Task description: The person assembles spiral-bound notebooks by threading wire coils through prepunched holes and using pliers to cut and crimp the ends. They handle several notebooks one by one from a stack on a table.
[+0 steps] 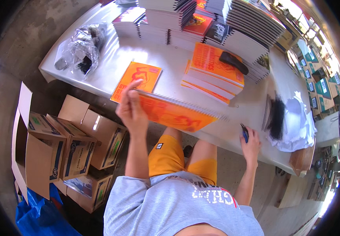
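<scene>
Fingers of the left hand (131, 111) are closed round one corner of an orange spiral-bound notebook (174, 114), holding it up above the near edge of the white worktop (166, 65), tilted, with its wire spine along the upper edge. The right hand (251, 142) rests at the worktop's near edge, clenched round a small dark blue tool (244, 133) whose tip sticks up past the fingers; what kind of tool it is cannot be told.

Behind the lifted notebook, a second orange notebook (138, 78) lies flat on the worktop by itself. To its right sits a short stack of orange-covered notebooks (213, 72) with a black oblong object (233, 62) lying on top. Tall stacks of spiral-bound books (201, 19) line the far side of the worktop. Just right of the right hand lies a bundle of black wire spirals (276, 118), beside crumpled white cloth (301, 126). A clear crinkled plastic bag (82, 49) with dark contents sits at the worktop's left end.

On the concrete floor to the left stand several open brown cardboard boxes (71, 147), and a blue plastic sheet (40, 214) lies at their near side.
</scene>
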Demonstrator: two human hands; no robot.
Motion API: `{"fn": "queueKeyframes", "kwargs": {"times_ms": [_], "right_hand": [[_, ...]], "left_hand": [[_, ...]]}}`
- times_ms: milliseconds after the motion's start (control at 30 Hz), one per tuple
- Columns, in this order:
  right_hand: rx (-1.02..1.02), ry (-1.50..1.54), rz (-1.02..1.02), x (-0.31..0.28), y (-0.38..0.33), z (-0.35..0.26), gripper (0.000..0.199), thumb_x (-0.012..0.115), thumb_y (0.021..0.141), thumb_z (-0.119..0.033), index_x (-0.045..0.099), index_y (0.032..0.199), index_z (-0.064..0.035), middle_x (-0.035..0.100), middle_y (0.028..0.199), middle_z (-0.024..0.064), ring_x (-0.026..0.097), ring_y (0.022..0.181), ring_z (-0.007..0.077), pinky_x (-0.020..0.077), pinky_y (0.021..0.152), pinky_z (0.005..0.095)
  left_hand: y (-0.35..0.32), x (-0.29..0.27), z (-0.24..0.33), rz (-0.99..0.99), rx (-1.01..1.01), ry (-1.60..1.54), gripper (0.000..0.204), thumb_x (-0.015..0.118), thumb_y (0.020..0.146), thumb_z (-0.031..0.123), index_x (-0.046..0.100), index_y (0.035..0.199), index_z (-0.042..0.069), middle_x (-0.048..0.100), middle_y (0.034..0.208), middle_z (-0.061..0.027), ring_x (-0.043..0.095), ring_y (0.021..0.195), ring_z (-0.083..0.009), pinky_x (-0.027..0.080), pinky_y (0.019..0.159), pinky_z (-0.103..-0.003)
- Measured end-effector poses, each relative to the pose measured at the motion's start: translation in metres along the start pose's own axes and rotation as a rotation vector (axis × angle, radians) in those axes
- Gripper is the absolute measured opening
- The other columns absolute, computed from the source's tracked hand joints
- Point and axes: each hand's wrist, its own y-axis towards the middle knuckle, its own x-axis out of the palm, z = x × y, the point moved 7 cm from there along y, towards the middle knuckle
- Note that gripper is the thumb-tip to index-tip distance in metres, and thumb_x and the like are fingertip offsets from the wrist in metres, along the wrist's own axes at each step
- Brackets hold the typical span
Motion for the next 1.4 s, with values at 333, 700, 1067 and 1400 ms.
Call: {"fn": "queueKeyframes", "kwargs": {"times_ms": [333, 700, 1067, 1400], "right_hand": [[-0.126, 0.841, 0.267, -0.056, 0.134, -0.017, 0.039, 0.054, 0.090, -0.034, 0.056, 0.120, -0.0085, 0.061, 0.111, 0.0075, 0.058, 0.096, 0.0206, 0.0445, 0.085, 0.0279], [0.360, 1.177, -0.391, 0.027, 0.261, -0.054, 0.051, 0.063, 0.073, -0.052, 0.055, 0.112, -0.0196, 0.053, 0.110, 0.0036, 0.052, 0.095, 0.0236, 0.0334, 0.088, 0.0478], [0.211, 1.007, -0.381, 0.018, 0.269, -0.044, 0.020, 0.068, 0.077, -0.030, 0.064, 0.090, -0.0147, 0.060, 0.080, -0.0039, 0.053, 0.070, 0.0114, 0.0423, 0.069, 0.0311], [-0.291, 1.278, 0.282, -0.063, 0.236, -0.111, 0.023, 0.059, 0.082, 0.006, 0.047, 0.101, -0.0003, 0.065, 0.095, 0.0108, 0.060, 0.085, 0.0106, 0.0468, 0.076, 0.0236]], "left_hand": [[0.109, 0.078, -0.061, -0.950, 0.474, 0.685, 0.020, 0.048, 0.090, 0.022, 0.059, 0.080, 0.009, 0.059, 0.086, -0.0058, 0.050, 0.086, -0.0240, 0.032, 0.079, -0.043], [0.028, 0.051, -0.204, -1.092, -0.207, 1.309, 0.090, 0.038, 0.074, 0.075, 0.019, 0.145, 0.024, 0.006, 0.151, -0.0136, 0.002, 0.139, -0.0345, 0.000, 0.101, -0.068], [-0.011, 0.187, -0.122, -0.891, -0.044, 0.092, 0.056, 0.050, 0.089, 0.041, 0.044, 0.130, 0.002, 0.035, 0.138, -0.0206, 0.029, 0.130, -0.0380, 0.023, 0.107, -0.043], [-0.001, 0.174, -0.107, -0.502, 0.021, 0.195, 0.068, 0.067, 0.077, 0.046, 0.050, 0.121, -0.003, 0.046, 0.126, -0.0193, 0.046, 0.117, -0.0340, 0.040, 0.095, -0.042]]}}
